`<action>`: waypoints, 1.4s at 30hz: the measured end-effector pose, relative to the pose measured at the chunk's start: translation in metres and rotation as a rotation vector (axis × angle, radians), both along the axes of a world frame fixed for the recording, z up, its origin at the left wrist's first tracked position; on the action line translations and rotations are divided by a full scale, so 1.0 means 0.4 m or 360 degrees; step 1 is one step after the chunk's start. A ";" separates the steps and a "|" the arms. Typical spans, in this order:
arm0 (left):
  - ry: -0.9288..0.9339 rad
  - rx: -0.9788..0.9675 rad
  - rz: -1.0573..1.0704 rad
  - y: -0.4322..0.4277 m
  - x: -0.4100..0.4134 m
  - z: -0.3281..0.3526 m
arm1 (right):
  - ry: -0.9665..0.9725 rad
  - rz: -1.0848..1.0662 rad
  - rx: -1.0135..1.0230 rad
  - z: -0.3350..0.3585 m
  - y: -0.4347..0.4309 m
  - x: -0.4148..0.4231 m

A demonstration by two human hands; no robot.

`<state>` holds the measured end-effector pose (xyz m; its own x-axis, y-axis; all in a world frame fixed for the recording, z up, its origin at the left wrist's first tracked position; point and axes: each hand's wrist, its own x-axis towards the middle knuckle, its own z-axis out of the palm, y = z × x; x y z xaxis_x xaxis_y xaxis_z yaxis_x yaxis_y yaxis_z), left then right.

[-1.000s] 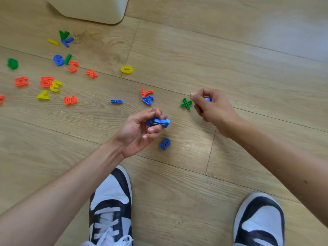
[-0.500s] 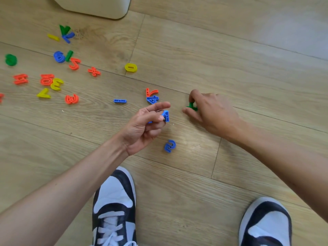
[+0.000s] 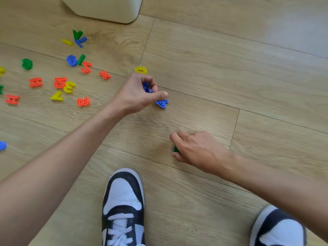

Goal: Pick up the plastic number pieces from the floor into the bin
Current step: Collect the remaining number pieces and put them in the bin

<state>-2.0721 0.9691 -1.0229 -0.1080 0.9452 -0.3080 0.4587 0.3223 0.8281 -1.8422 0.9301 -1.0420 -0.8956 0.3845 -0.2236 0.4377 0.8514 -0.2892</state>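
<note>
Gripping left hand (image 3: 140, 93): fingers curled round a small clutch of blue pieces (image 3: 146, 87), thumb stretched out just above the blue 4 (image 3: 161, 103).
Blue 4: flat on the wood floor (image 3: 213, 68), just beside the thumb tip; I cannot tell whether they touch.
Right hand (image 3: 198, 150): low at the floor, thumb and fingers pinching a green piece (image 3: 175, 149) that is mostly hidden.
Yellow 0 (image 3: 140, 70): on the floor just beyond the left knuckles.
Other pieces: orange 3 (image 3: 83, 101), yellow 7 (image 3: 57, 96), orange 5 (image 3: 86, 67), blue 6 (image 3: 71, 60) and more lie scattered to the left.
Bin (image 3: 106, 8): cream, at the top edge, well apart from both hands.
Shoes: left shoe (image 3: 123, 206) and right shoe (image 3: 278, 228), black and white, at the bottom.
</note>
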 end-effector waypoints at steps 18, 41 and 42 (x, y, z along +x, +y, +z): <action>0.1247 0.0375 -0.0711 0.023 0.005 -0.086 | 0.0258 -0.0022 0.0158 -0.051 -0.016 0.027; -0.0129 0.0393 0.0387 0.035 -0.048 -0.016 | 0.0707 -0.1274 -0.0985 0.079 0.158 -0.082; -0.0304 0.0332 0.0482 0.044 -0.062 -0.009 | 0.0740 -0.1348 -0.1113 0.092 0.184 -0.109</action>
<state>-2.0968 0.9866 -1.0266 -0.3504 0.9237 -0.1550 0.2005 0.2356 0.9509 -1.8858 1.0038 -1.0053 -0.4664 0.8161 -0.3412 0.5149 -0.0631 -0.8549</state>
